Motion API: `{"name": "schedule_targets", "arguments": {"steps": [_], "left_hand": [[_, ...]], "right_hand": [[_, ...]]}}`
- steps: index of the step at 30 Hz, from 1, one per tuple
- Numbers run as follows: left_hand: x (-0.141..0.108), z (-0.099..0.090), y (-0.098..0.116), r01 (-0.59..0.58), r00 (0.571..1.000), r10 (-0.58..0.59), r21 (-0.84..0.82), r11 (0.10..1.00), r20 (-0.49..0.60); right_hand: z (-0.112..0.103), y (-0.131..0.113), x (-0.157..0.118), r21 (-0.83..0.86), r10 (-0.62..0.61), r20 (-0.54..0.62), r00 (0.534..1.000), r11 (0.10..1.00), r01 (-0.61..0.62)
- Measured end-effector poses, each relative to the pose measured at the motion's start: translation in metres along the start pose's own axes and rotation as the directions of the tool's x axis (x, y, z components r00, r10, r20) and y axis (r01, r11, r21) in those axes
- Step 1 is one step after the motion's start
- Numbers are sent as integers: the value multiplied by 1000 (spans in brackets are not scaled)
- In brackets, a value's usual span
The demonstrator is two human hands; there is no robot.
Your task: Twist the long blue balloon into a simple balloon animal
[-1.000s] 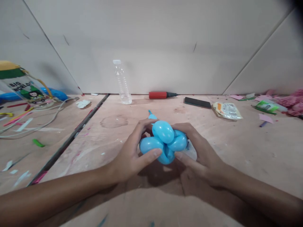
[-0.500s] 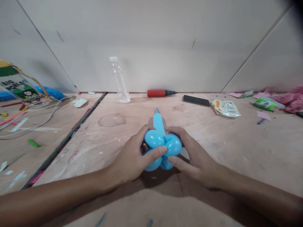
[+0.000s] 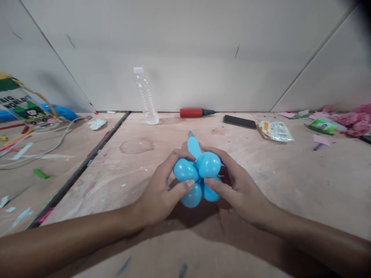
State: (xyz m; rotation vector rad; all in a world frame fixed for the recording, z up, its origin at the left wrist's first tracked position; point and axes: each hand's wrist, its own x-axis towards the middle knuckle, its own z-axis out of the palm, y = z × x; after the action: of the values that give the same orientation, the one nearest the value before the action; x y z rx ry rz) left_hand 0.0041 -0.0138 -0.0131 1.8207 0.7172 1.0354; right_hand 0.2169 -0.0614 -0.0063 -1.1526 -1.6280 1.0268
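Observation:
A light blue twisted balloon (image 3: pixel 209 164) is between my two hands, low over the wooden surface. It is bunched into several round bubbles, and a straight length with a thin tip points away from me. My left hand (image 3: pixel 165 185) is closed around the left bubbles, its thumb pressed on the front between an upper and a lower one. From the other side my right hand (image 3: pixel 236 185) grips the right bubbles, its thumb near the central twist. Most fingertips are hidden behind the balloon.
Along the wall stand or lie a clear plastic bottle (image 3: pixel 147 98), a red hand pump (image 3: pixel 191 112), a black phone (image 3: pixel 239 121) and a plastic packet (image 3: pixel 276 131). A printed clear bag (image 3: pixel 27 104) and cables are at left. Pink crumpled paper (image 3: pixel 358 121) lies far right.
The bubbles have turned in my hands; the upper right one sits higher and the lower ones have spread apart. My right thumb has moved up and my left thumb slightly left.

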Motion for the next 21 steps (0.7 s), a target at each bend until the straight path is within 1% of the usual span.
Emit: {"name": "schedule_targets", "arguments": {"steps": [2, 5, 6, 8, 10, 11, 14, 16, 18, 21], "left_hand": [[1, -3, 0, -56, 998, 55, 65, 996, 23], [3, -5, 3, -101, 995, 96, 154, 983, 40], [4, -5, 5, -94, 995, 87, 173, 980, 47], [5, -3, 7, -41, 998, 30, 216, 976, 55], [6, 0, 10, 16, 998, -30, 255, 967, 54], [6, 1, 10, 28, 998, -41, 265, 964, 45], [7, 2, 10, 37, 999, -37, 238, 971, -3], [8, 2, 9, 55, 998, -45, 202, 978, -53], [9, 1, 7, 71, 994, -57, 168, 983, -91], [11, 0, 5, 75, 991, -58, 146, 986, -121]], "right_hand": [[-4, -2, 2, -17, -16, 26, 1000, 1000, 16], [-8, -4, 3, -143, -95, 50, 994, 985, 101], [-9, -5, 3, -193, -128, 62, 990, 972, 137], [-9, -6, 2, -271, -168, 92, 981, 944, 187], [-8, -5, 1, -316, -160, 105, 981, 930, 186], [-7, -5, 1, -323, -147, 96, 984, 931, 171], [-6, -6, 1, -308, -124, 32, 992, 943, 128], [-6, -7, 2, -325, -143, 16, 990, 935, 140], [-7, -8, 3, -369, -201, 33, 979, 908, 199], [-8, -7, 2, -440, -329, 62, 942, 839, 321]]}}
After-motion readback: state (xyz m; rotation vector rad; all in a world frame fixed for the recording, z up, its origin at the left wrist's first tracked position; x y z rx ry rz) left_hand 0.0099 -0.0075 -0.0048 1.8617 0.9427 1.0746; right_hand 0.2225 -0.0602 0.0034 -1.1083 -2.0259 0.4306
